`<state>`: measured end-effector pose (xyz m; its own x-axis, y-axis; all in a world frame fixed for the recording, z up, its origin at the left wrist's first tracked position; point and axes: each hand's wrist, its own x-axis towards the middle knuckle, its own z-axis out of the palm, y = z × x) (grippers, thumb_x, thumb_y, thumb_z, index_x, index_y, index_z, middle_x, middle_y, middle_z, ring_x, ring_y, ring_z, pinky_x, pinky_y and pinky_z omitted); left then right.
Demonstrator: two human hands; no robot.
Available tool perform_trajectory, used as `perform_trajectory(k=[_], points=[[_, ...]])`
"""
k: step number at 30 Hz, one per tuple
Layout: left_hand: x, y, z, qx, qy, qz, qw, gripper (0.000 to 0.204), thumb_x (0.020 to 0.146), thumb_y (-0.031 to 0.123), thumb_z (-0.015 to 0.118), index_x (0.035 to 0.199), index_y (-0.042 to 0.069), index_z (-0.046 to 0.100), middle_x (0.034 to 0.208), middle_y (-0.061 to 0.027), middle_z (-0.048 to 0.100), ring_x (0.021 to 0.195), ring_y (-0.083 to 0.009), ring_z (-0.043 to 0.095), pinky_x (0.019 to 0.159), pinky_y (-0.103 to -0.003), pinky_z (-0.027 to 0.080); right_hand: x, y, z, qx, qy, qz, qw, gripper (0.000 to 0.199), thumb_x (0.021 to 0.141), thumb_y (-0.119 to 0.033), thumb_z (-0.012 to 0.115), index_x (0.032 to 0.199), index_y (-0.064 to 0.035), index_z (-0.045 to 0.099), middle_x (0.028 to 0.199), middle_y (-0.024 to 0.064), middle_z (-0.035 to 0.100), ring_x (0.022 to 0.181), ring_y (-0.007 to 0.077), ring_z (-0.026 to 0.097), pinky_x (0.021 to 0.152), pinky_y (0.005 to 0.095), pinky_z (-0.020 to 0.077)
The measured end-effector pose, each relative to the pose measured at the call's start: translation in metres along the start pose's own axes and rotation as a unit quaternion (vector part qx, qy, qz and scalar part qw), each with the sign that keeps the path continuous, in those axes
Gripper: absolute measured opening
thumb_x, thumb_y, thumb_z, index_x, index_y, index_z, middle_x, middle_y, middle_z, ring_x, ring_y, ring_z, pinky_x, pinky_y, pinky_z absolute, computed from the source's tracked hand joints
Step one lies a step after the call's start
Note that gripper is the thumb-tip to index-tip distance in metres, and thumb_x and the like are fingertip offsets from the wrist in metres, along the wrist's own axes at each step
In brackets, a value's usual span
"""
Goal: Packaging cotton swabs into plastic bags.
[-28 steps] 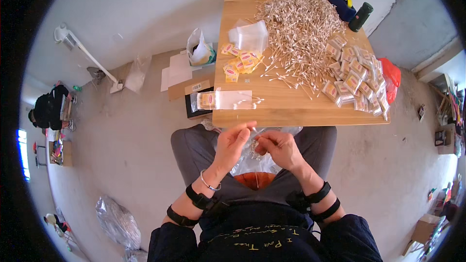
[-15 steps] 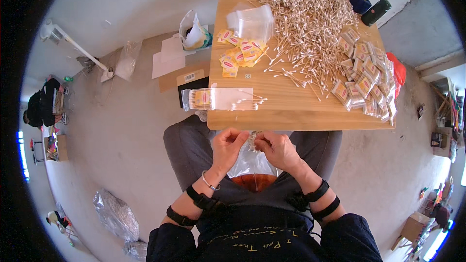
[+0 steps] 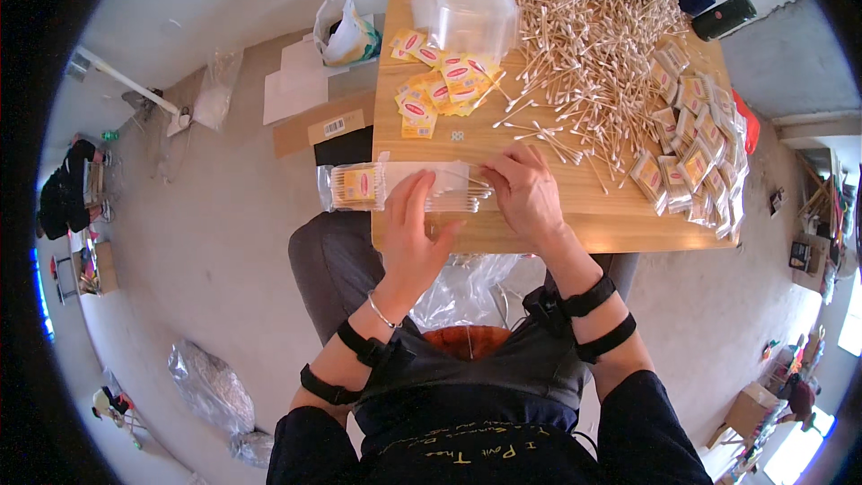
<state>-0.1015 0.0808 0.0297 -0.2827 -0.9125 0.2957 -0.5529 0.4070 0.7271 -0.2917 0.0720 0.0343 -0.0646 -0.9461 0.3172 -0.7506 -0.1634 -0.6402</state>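
My left hand (image 3: 415,229) lies flat, grip open, pinning the clear bag (image 3: 449,189) at the worktop (image 3: 620,216) edge so it won't slide. Right hand (image 3: 528,193), fingers pinched w/ swabs at the bag's mouth, near the swab pile (image 3: 584,36).

On the table (image 3: 539,224) before us, a heap of cotton swabs (image 3: 584,27) lies behind our hands, packed bags (image 3: 691,153) to its right, label cards (image 3: 440,85) and empty bags (image 3: 471,13) to its left.
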Motion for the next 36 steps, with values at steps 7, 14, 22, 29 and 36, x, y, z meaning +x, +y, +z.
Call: perform_trajectory(k=[7,14,22,29,36], points=[[0.017,-0.01,0.011,0.077,-0.082,0.055,0.992,0.075,0.076,0.029,0.078,0.135,-0.003,0.046,0.137,-0.0209,0.05,0.132,-0.0405,0.041,0.113,-0.049,0.03,-0.014,0.006,-0.004,0.026,0.04,0.104,0.993,0.018,0.082,-0.001,0.068,0.099,-0.0041,0.07,0.091,0.0129,0.063,0.089,0.0325,0.06,0.077,0.0395,0.0506],[0.011,-0.012,0.015,0.075,-0.072,0.068,0.992,0.065,0.079,0.029,0.075,0.131,-0.002,0.051,0.133,-0.0182,0.054,0.128,-0.0378,0.044,0.112,-0.05,0.032,-0.036,-0.006,0.002,-0.021,0.022,0.09,0.996,0.015,0.077,-0.004,0.07,0.092,-0.0065,0.07,0.093,0.0088,0.061,0.089,0.0308,0.057,0.078,0.0406,0.0487],[0.007,-0.009,0.015,0.026,-0.029,0.029,0.999,0.068,0.079,0.026,0.077,0.134,-0.001,0.048,0.134,-0.0192,0.05,0.124,-0.0381,0.047,0.106,-0.046,0.039,-0.035,-0.008,-0.002,0.052,0.046,0.137,0.988,0.027,0.08,0.006,0.063,0.106,0.0004,0.064,0.087,0.0149,0.066,0.083,0.0335,0.064,0.076,0.0396,0.0515],[0.006,-0.011,0.016,0.045,-0.016,0.047,0.998,0.073,0.078,0.025,0.078,0.137,-0.001,0.044,0.135,-0.0194,0.047,0.122,-0.0383,0.048,0.102,-0.045,0.043,-0.034,-0.017,0.009,0.084,0.03,0.103,0.991,0.027,0.082,0.008,0.061,0.107,0.001,0.063,0.087,0.0152,0.066,0.081,0.031,0.066,0.074,0.0373,0.0529],[0.01,-0.007,0.016,0.067,-0.048,0.064,0.995,0.071,0.081,0.03,0.075,0.138,0.001,0.045,0.141,-0.0176,0.045,0.13,-0.0371,0.044,0.108,-0.045,0.038,-0.031,-0.003,-0.006,0.003,0.116,0.136,0.984,0.032,0.08,0.007,0.058,0.111,-0.0008,0.06,0.108,0.0187,0.057,0.101,0.0383,0.055,0.087,0.0445,0.0474]])
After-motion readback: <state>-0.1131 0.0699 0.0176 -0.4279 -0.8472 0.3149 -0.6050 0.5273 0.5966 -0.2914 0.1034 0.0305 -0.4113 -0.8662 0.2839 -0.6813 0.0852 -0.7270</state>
